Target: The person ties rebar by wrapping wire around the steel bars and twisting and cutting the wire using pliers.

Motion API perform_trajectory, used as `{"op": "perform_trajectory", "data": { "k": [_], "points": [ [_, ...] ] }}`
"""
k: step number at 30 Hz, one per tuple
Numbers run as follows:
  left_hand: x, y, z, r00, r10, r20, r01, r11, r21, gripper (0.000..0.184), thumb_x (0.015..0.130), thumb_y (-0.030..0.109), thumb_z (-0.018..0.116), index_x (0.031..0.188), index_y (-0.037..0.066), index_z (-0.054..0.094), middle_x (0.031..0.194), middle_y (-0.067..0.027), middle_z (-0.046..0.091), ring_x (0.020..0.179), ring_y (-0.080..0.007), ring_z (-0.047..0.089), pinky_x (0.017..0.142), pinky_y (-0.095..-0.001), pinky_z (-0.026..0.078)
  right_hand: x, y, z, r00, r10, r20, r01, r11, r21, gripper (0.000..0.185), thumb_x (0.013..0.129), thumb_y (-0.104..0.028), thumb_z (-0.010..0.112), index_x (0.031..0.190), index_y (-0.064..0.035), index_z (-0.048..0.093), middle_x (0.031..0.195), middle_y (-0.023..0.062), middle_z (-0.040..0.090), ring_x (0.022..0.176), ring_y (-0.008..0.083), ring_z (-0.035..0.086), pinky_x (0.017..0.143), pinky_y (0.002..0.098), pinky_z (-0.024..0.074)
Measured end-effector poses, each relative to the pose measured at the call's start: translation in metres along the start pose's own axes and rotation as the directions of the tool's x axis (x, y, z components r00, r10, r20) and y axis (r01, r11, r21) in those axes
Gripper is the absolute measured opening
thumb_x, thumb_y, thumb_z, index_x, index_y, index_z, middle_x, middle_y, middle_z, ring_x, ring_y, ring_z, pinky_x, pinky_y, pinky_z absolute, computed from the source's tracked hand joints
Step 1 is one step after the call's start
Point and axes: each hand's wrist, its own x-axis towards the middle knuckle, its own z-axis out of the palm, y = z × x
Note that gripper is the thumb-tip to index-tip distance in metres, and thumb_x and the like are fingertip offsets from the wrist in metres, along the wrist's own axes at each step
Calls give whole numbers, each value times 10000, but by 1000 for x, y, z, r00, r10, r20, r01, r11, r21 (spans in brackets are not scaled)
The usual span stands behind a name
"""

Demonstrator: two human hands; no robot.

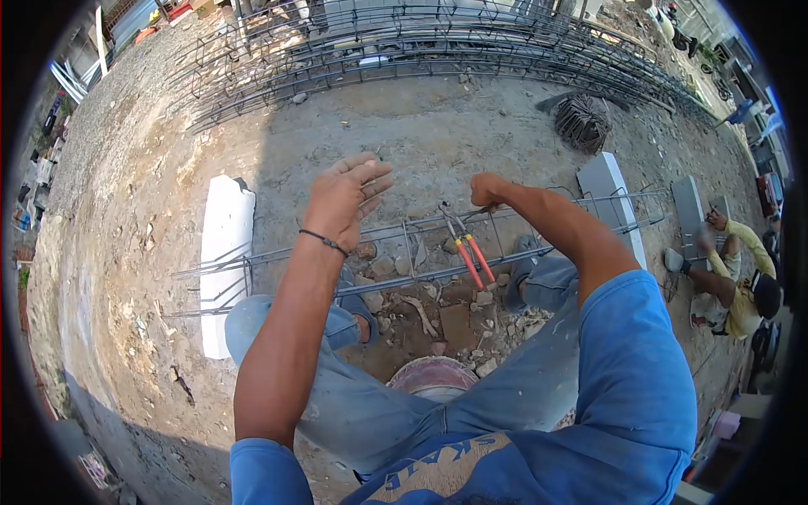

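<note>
A long rebar cage (379, 284) lies across in front of my knees, its ends resting on pale blocks. Over its left half, my left hand (349, 189) is raised with fingers stretched out and nothing visible in it. My right hand (486, 191) is closed at the cage's far side; whatever its fingers hold is too small to make out. Between the two hands, pliers with red and yellow handles (471, 252) hang on the cage bars, jaws pointing away from me.
White block (225, 261) at left, grey block (614, 202) at right. A wire bundle (582, 122) lies beyond. Stacked rebar cages (404, 55) span the back. A co-worker in yellow (745, 311) crouches at far right. Rubble (404, 324) lies below the cage.
</note>
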Motion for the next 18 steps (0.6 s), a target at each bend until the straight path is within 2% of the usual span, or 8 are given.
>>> {"op": "perform_trajectory", "data": {
  "k": [1,2,4,5,7,10,13,18],
  "points": [
    [5,4,2,1000,1,3,-1,1000,15,428,966,196,600,1350,31,510,1188,-110,687,1094,-217,629,1006,-400,420,7,-4,-6,983,183,-2,-181,974,134,179,755,0,536,688,7,702,680,158,690,608,229,690,564,383,548],
    [11,9,5,1000,0,10,-1,999,35,420,966,182,589,1348,31,506,1186,-105,687,1084,-215,628,1020,-404,406,32,3,-5,983,186,-7,-183,976,121,179,755,0,536,688,7,702,680,158,690,608,229,690,564,383,548],
    [18,15,11,1000,-2,19,2,1000,-26,409,965,182,583,1337,32,507,1189,-105,686,1082,-213,625,1035,-418,389,94,32,17,917,232,325,-224,973,-64,197,760,7,521,689,30,703,691,172,702,606,267,704,590,405,575],
    [19,15,12,1000,-8,26,9,997,-73,398,964,183,577,1326,33,508,1191,-105,685,1080,-211,623,1049,-432,372,101,37,27,913,240,331,-226,971,-81,197,760,7,521,689,30,703,691,172,702,606,267,704,590,405,575],
    [27,17,14,999,-7,33,10,996,-93,382,962,188,576,1308,38,517,1188,-105,685,1082,-213,621,1053,-446,361,107,40,33,888,403,221,-432,896,103,176,782,-7,561,811,31,731,862,186,737,776,274,735,654,406,583],
    [35,21,19,999,1,40,4,993,-115,355,957,195,577,1276,46,534,1177,-105,686,1081,-215,617,1061,-467,342,-4,-52,-9,946,88,-312,-177,947,-270,200,801,-32,580,934,-8,727,918,170,743,908,260,733,745,372,588],
    [43,27,19,997,71,23,-67,988,-138,339,954,195,575,1259,50,547,1166,-104,687,1074,-217,616,1065,-471,332,-46,-114,-30,883,-23,-468,-36,992,-117,171,798,-99,633,907,-17,735,1014,185,735,935,325,725,761,409,591],
    [47,31,23,989,148,20,-142,976,-167,337,950,195,577,1251,45,552,1156,-105,691,1079,-220,614,1064,-471,332,-101,-128,37,924,24,-381,-18,1000,20,408,780,-204,690,1104,38,633,1188,248,644,1115,403,628,894,498,539]
  ]
}}
